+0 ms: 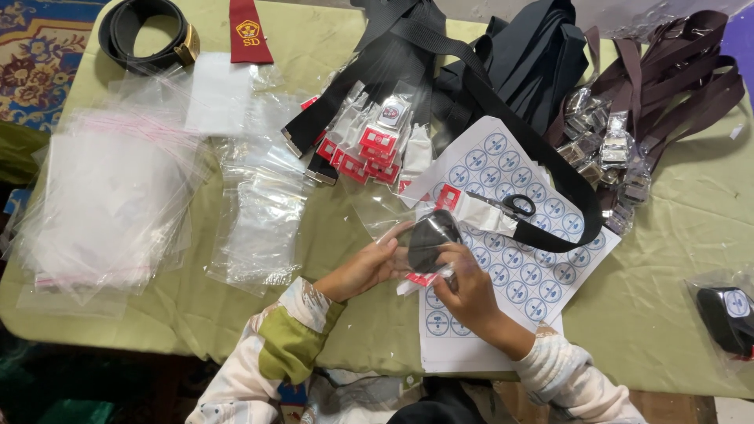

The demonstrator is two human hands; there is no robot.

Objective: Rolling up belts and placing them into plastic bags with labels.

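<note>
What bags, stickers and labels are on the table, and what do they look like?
Sticker sheet: white, rows of round blue-and-white stickers, under the hands.
Clear bag with rolled black belt: held by left hand and right hand.
Empty clear bags: stacked at left.
Small red-and-white packets: top middle.
Bagged black belt, round sticker: right edge.

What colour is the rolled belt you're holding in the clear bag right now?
Black. The rolled belt sits in a clear bag between the left hand and right hand; head view.
</note>
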